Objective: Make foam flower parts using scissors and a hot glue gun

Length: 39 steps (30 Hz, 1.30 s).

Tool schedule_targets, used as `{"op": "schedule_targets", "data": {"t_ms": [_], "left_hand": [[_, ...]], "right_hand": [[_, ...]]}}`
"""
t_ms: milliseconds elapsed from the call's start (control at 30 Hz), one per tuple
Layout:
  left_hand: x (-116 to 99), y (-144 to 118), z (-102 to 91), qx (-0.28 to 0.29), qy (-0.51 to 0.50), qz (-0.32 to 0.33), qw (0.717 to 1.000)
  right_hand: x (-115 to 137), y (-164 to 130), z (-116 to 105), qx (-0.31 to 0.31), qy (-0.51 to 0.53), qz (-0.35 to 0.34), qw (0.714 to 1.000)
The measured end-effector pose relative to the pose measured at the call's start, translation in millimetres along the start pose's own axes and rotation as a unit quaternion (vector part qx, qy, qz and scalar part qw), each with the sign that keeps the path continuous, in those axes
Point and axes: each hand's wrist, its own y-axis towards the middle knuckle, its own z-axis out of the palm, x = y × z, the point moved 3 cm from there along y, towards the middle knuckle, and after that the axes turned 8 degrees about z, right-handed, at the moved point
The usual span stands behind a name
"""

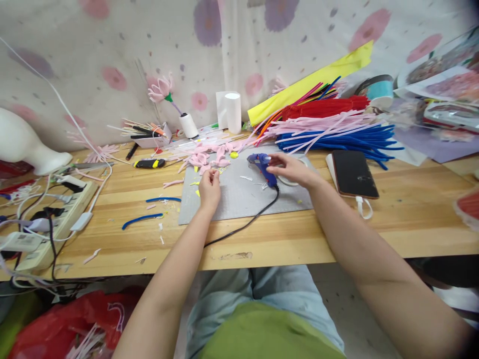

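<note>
My left hand point(210, 190) is closed in a pinch over the left part of the grey mat point(232, 204). What its fingertips hold, if anything, is too small to make out; a bit of yellow shows just beside them. On the mat lies a blue hot glue gun point(266, 172), its black cord running toward the front edge. My right hand point(294, 169) reaches in from the right, with thumb and fingers on the gun's back and handle. Pink fuzzy petal shapes point(200, 160) and a small yellow piece point(234, 155) lie behind my left hand.
Bundles of blue pipe cleaners point(337, 142) and red ones point(325, 107) lie at the back right, near a black phone-like device point(355, 173). A utility knife point(149, 163), a pink flower point(162, 89) and a power strip point(60, 224) are on the left.
</note>
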Motion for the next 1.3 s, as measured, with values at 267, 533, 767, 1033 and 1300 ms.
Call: {"op": "schedule_targets", "data": {"t_ms": [267, 533, 767, 1033, 1300], "left_hand": [[-7.8, -4.9, -11.7, -0.018, 0.113, 0.017, 0.993], [-52.3, -21.2, 43.0, 0.231, 0.199, 0.201, 0.931], [-75.6, -29.8, 90.7, 0.316, 0.238, 0.185, 0.9], [-58.5, -19.8, 73.1, 0.305, 0.269, 0.187, 0.894], [-33.3, 2.2, 58.3, 0.256, 0.248, 0.159, 0.921]], "right_hand": [[-3.7, 10.2, 36.2, -0.112, -0.035, 0.13, 0.985], [-13.4, 8.5, 23.1, -0.128, 0.326, 0.118, 0.929], [-15.9, 5.8, 14.0, -0.165, 0.322, 0.144, 0.921], [-13.3, 7.3, 32.4, -0.089, 0.359, 0.132, 0.92], [-30.1, 27.7, 24.7, -0.152, 0.263, 0.08, 0.949]]}}
